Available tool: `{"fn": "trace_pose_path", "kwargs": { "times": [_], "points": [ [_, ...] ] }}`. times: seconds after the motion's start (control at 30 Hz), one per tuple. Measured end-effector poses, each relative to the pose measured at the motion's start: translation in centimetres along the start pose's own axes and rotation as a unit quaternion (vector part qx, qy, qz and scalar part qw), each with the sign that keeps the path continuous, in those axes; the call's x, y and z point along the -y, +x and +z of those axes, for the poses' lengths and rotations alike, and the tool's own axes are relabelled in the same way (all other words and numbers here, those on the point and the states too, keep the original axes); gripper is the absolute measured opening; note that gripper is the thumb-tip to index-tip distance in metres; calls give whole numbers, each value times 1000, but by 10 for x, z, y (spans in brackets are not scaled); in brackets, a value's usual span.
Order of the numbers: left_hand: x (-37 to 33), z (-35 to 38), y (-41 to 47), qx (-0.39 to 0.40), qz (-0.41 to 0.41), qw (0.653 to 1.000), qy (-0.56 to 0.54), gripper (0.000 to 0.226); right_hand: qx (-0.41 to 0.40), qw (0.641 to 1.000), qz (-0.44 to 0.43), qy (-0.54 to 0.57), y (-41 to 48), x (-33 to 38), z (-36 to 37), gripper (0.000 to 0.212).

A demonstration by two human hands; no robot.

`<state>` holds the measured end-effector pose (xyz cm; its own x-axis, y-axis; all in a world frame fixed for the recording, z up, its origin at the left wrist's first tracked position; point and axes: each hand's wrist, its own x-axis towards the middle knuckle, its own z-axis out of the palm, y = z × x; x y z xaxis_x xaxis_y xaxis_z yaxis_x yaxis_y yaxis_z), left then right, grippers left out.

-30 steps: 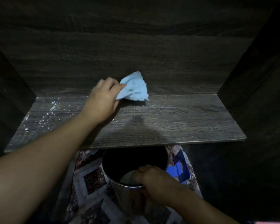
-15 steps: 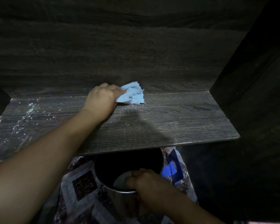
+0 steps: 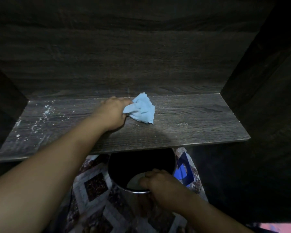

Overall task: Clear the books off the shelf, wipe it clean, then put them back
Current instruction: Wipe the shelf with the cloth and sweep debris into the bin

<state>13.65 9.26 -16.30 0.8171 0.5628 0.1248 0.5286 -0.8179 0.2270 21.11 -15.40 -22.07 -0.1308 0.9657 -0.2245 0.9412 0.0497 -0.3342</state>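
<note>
Dark wood-grain shelf (image 3: 191,123), bookless, mid-wipe: grip of left hand (image 3: 113,113) is pinching crumpled light-blue cloth (image 3: 141,110) at shelf centre, right hand (image 3: 160,187) is clutching rim of round metal bin (image 3: 136,192), white dust (image 3: 40,115) is lying leftward, restocking pending

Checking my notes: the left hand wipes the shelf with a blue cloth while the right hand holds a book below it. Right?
No. The head view shows the right hand gripping the rim of a metal bin, not a book. The left hand does hold the blue cloth on the shelf.
</note>
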Motion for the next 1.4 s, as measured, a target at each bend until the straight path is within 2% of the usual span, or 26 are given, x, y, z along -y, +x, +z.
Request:
{"fn": "trace_pose_path", "kwargs": {
  "times": [0.1,0.23,0.3,0.4,0.5,0.57,0.67,0.73,0.8,0.9,1.03,1.13,1.27,1.4],
  "points": [
    [-10,0,-20,5,13,1000,-12,33,8,1000,3,-6,-3,3,-3,39],
    [-19,-9,-49,4,50,998,-49,29,8,1000,-4,-21,-4,7,-6,35],
    [-15,-20,-55,-65,21,994,-85,28,-1,1000,-5,-26,-3,7,-6,35],
    [-7,-39,-57,-159,-55,983,-74,37,-5,1000,-9,-27,1,10,-8,29],
    [10,-42,-60,-153,-119,979,-58,38,1,999,-11,-38,6,14,-11,31],
    [25,-36,-65,-137,-161,977,-40,38,6,999,-7,-47,9,16,-11,41],
    [38,-25,-73,-95,-209,973,14,39,-1,999,-8,-45,12,16,-9,35],
    [40,-18,-76,-76,-210,973,64,38,-6,999,-12,-35,13,15,-8,36],
    [38,-14,-77,-70,-209,971,92,49,-17,999,-16,-27,13,13,-6,38],
    [30,-11,-77,-101,-210,970,74,58,-20,999,-19,-31,11,10,-3,40],
    [11,-5,-81,-143,-201,968,53,47,-21,999,-12,-31,5,8,0,34],
    [-7,-1,-83,-140,-187,971,50,43,-13,1000,-6,-25,-1,3,3,34],
    [-25,5,-84,-124,-187,973,44,56,-18,1000,-1,-13,-11,-2,3,34],
    [-41,12,-88,-117,-137,983,44,58,-28,999,4,-22,-20,-8,3,32]
  ]
}}
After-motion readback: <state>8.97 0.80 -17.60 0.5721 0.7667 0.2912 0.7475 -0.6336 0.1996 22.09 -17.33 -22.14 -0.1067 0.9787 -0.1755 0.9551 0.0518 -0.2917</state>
